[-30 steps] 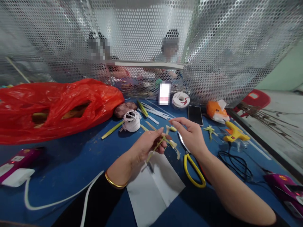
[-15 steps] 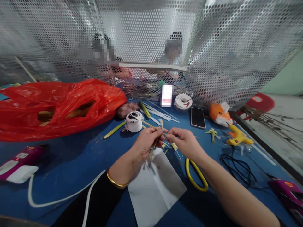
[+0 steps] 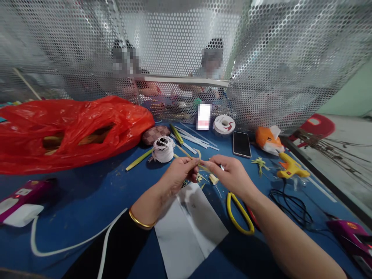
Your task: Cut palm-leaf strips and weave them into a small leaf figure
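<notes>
A thin pale yellow strip (image 3: 185,152), like dried leaf or straw, runs between my hands and curls over at the top. My left hand (image 3: 180,172) pinches it between thumb and fingers. Facing it from the right, my right hand (image 3: 229,169) has its fingers closed on the strip's other end; a small pale glint shows by its thumb. Under both hands lie a folded white sheet (image 3: 188,232) and small yellow-green scraps (image 3: 213,179). A yellow looped handle (image 3: 240,215) rests below my right forearm, with a bit of red beside it.
Left, a red plastic bag (image 3: 72,143) bulges over the blue table (image 3: 116,193). A white cord bundle (image 3: 163,149), ribbon spool (image 3: 224,124), phone (image 3: 241,144), orange tissue pack (image 3: 269,140) and yellow glue gun (image 3: 292,166) stand beyond. Two people sit behind the perforated screen.
My right hand has shifted slightly right and away from my left, showing more strip between them. The curled strip has turned a little. The left hand keeps its pinch.
</notes>
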`<state>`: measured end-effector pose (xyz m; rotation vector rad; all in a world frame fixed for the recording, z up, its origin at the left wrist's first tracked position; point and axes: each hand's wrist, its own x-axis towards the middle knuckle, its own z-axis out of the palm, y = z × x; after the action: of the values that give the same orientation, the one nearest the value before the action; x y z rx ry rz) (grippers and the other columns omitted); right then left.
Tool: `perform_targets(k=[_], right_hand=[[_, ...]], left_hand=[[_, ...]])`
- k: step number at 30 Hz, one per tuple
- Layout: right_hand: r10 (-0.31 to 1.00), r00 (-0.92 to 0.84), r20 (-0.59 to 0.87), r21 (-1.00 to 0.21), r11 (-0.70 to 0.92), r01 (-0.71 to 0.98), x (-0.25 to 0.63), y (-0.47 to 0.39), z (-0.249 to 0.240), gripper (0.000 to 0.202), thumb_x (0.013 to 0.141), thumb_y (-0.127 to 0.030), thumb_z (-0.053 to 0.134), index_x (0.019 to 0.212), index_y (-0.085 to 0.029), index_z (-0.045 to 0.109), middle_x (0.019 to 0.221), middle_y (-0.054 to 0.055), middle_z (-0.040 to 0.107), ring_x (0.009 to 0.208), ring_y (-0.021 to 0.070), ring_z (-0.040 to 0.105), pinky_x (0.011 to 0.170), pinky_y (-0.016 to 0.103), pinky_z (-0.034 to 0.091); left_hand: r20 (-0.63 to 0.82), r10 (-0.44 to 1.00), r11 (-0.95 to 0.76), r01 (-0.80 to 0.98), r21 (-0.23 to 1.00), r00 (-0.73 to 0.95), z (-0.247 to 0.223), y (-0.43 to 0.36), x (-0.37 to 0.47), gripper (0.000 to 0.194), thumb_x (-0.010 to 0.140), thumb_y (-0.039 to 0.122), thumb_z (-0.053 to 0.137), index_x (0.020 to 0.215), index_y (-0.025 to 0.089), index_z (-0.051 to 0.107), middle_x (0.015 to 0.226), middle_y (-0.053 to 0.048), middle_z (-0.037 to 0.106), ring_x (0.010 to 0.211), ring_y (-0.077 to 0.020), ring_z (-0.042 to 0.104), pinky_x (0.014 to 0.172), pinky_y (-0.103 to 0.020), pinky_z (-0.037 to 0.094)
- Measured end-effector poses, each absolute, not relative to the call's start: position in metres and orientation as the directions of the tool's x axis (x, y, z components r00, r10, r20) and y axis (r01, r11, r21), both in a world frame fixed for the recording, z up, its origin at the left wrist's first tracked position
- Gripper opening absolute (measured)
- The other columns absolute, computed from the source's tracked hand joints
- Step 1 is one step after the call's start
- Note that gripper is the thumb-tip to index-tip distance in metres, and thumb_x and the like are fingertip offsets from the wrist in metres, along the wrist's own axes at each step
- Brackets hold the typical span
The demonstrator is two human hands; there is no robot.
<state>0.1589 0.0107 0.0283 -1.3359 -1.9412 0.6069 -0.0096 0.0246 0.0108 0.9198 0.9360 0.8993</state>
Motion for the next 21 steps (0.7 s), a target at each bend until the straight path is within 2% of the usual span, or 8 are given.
perform_targets(k=[3,6,9,11,14,21], right_hand=[[0.969,-0.131,0.208,-0.826,0.246,0.507,0.160,0.016,0.025,0.035,0.087,-0.046,0.053,0.068,-0.019,0.064,0.067,0.001,0.060,0.066,0.0160,0.052,0.063,0.027,0.037],[0.989,-0.137,0.058,-0.961,0.093,0.262,0.157,0.018,0.021,0.030,0.079,-0.046,0.062,0.069,-0.018,0.065,0.066,0.000,0.062,0.067,0.0157,0.055,0.068,0.028,0.041],[0.994,-0.108,-0.021,-0.998,-0.015,0.057,0.153,0.018,0.018,0.027,0.068,-0.043,0.073,0.070,-0.017,0.066,0.064,0.000,0.062,0.065,0.0144,0.055,0.069,0.028,0.043],[0.998,-0.054,-0.016,-1.000,-0.015,0.003,0.150,0.017,0.017,0.025,0.066,-0.039,0.074,0.069,-0.017,0.065,0.064,0.000,0.062,0.063,0.0139,0.055,0.067,0.028,0.043],[0.999,-0.013,0.049,-0.998,0.050,0.044,0.148,0.015,0.016,0.021,0.068,-0.036,0.072,0.066,-0.017,0.063,0.061,-0.001,0.061,0.060,0.0137,0.053,0.061,0.028,0.042],[0.957,0.006,0.290,-0.907,0.273,0.320,0.146,0.009,0.016,0.013,0.077,-0.025,0.060,0.066,-0.018,0.060,0.059,-0.002,0.060,0.059,0.0135,0.053,0.059,0.026,0.041]], left_hand=[[-0.283,0.866,0.389,-0.200,0.899,0.411,0.011,0.022,-0.009,0.028,0.083,0.040,0.064,0.077,0.013,0.066,0.059,0.002,0.055,0.042,-0.0059,0.048,0.042,-0.020,0.041],[-0.303,0.840,0.410,-0.161,0.898,0.450,0.010,0.021,-0.008,0.027,0.083,0.037,0.063,0.069,0.014,0.062,0.058,0.001,0.056,0.041,-0.0060,0.047,0.040,-0.019,0.039],[-0.299,0.846,0.401,-0.158,0.902,0.440,0.010,0.020,-0.007,0.022,0.082,0.032,0.064,0.069,0.014,0.062,0.058,0.000,0.059,0.041,-0.0058,0.047,0.037,-0.018,0.033],[-0.291,0.849,0.392,-0.157,0.906,0.441,0.011,0.020,-0.007,0.017,0.082,0.029,0.063,0.078,0.014,0.066,0.062,-0.002,0.064,0.040,-0.0050,0.047,0.035,-0.017,0.027],[-0.289,0.851,0.381,-0.137,0.914,0.437,0.012,0.020,-0.006,0.015,0.081,0.028,0.063,0.084,0.014,0.069,0.071,-0.006,0.070,0.038,-0.0036,0.044,0.034,-0.017,0.020],[-0.297,0.840,0.369,-0.078,0.926,0.454,0.015,0.018,-0.006,0.012,0.075,0.026,0.068,0.076,0.014,0.068,0.068,-0.006,0.071,0.039,-0.0034,0.042,0.034,-0.017,0.018]])
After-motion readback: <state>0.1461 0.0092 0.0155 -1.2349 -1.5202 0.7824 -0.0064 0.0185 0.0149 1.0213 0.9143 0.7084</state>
